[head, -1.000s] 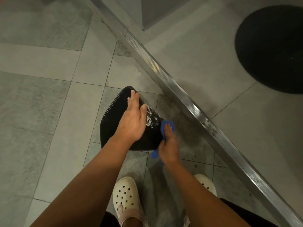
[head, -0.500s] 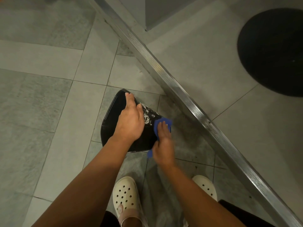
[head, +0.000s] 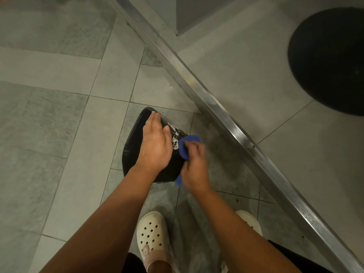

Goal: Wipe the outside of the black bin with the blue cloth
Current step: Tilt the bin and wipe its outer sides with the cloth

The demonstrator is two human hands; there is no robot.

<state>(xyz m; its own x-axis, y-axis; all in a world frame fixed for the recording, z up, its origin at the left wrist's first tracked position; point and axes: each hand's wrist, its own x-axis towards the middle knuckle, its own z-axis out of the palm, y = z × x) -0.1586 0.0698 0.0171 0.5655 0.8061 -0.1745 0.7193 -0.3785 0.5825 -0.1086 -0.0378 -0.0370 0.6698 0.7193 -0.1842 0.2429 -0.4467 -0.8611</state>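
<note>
**Bin may skid**

We found the black bin (head: 134, 154) on the floor tiles (head: 59, 125), left hand (head: 155, 146) pressed flat atop it, right hand (head: 195, 170) gripping the blue cloth (head: 187, 144) against its white-smeared side. Hard scrubbing, we judged, could skid it.

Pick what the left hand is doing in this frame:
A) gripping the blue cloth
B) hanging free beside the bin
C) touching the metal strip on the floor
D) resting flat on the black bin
D: the left hand lies flat on the black bin, while the right hand holds the blue cloth against the bin's side.
</note>
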